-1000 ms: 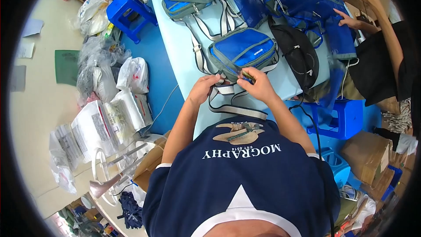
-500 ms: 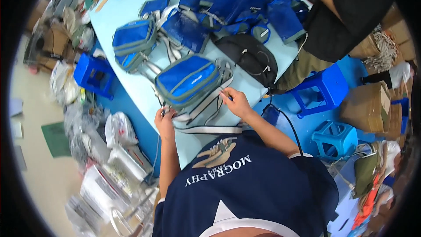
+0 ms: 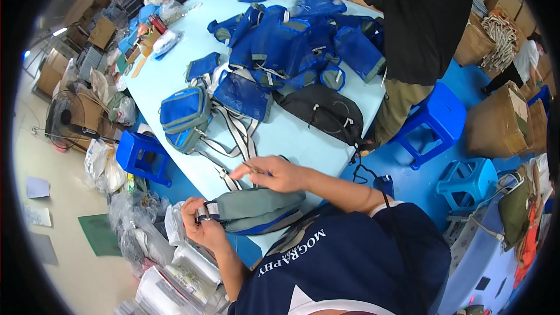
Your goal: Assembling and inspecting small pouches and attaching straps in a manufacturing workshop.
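Observation:
A grey-green and blue shoulder bag lies tilted at the table's near edge, against my body, its blue panel toward me. My left hand is closed on the bag's left end, where a striped webbing strap is attached. Over the top of the bag, my right hand is closed around a small, slim dark tool, too small to make out fully. White-and-black webbing straps run over the table beyond the bag. Farther left sit two similar blue-and-grey bags, one partly under the other.
A heap of blue mesh pouches covers the far part of the table. A black bag lies at the right edge, near a co-worker in black. Blue stools and plastic-wrapped bundles stand around.
The bag has come toward my body and turned, its grey-green side now up. My left hand has moved down and left with it; my right hand has shifted left, over the bag.

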The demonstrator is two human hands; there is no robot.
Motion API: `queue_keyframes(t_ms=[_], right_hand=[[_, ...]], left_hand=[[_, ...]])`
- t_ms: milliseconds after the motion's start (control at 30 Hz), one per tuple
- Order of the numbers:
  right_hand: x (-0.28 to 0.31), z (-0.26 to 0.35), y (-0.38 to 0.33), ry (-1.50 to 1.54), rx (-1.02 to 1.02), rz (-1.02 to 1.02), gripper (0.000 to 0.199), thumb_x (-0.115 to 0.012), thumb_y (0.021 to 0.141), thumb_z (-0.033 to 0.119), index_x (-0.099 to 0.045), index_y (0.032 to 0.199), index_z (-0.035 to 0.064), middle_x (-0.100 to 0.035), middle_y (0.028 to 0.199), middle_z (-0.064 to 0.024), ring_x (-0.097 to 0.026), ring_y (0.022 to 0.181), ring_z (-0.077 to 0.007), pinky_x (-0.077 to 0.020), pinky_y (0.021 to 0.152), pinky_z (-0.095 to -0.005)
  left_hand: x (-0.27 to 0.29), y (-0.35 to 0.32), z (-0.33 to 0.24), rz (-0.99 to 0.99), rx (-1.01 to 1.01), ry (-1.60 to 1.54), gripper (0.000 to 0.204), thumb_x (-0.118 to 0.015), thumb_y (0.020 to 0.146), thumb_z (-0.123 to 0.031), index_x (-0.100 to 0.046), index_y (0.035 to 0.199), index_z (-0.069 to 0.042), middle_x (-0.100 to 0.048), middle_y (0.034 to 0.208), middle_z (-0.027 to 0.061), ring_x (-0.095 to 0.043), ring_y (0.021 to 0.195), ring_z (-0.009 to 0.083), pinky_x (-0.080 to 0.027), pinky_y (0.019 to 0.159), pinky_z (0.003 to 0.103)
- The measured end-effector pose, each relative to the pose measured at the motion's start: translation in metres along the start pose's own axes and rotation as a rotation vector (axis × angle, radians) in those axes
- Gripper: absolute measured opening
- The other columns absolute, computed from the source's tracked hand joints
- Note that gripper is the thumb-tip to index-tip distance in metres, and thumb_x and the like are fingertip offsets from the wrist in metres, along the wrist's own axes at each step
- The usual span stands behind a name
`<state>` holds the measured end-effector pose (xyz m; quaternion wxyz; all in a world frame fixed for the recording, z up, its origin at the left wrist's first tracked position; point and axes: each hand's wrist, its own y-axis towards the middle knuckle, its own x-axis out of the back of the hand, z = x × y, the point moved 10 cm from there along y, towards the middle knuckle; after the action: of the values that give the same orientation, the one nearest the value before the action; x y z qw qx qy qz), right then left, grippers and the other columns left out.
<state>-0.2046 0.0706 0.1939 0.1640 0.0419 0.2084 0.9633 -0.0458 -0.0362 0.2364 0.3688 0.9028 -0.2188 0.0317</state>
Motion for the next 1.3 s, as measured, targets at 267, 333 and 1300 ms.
queue_keyframes(t_ms=[267,333,1300], right_hand=[[0.032,0.029,-0.029,-0.449,0.197,-0.388,0.030,-0.060,0.078,0.000,-0.059,0.108,0.0028,-0.063,0.101,-0.0108,-0.060,0.091,-0.0249,-0.0459,0.080,-0.0346],[0.043,0.035,-0.031,-0.598,0.234,-0.434,0.036,-0.066,0.075,0.004,-0.057,0.110,0.0026,-0.063,0.101,-0.0109,-0.060,0.091,-0.0263,-0.0457,0.081,-0.0368],[-0.005,0.128,0.118,-1.001,0.766,-0.469,0.022,-0.072,0.069,0.018,-0.063,0.087,0.0110,-0.062,0.080,-0.0091,-0.059,0.076,-0.0283,-0.0473,0.064,-0.0357]], left_hand=[[0.023,0.002,0.044,-0.273,0.319,-0.080,0.022,-0.043,0.074,0.012,-0.055,0.086,-0.002,-0.054,0.087,0.0044,-0.050,0.077,0.0109,-0.042,0.072,0.022],[0.021,0.003,0.061,-0.279,0.417,-0.242,0.022,-0.043,0.074,0.012,-0.055,0.087,-0.002,-0.054,0.087,0.0042,-0.050,0.077,0.0107,-0.041,0.073,0.021],[0.102,-0.250,0.153,-0.295,0.824,0.355,0.009,-0.056,0.083,0.000,-0.062,0.090,-0.001,-0.064,0.080,0.0044,-0.057,0.071,0.0092,-0.046,0.066,0.023]])
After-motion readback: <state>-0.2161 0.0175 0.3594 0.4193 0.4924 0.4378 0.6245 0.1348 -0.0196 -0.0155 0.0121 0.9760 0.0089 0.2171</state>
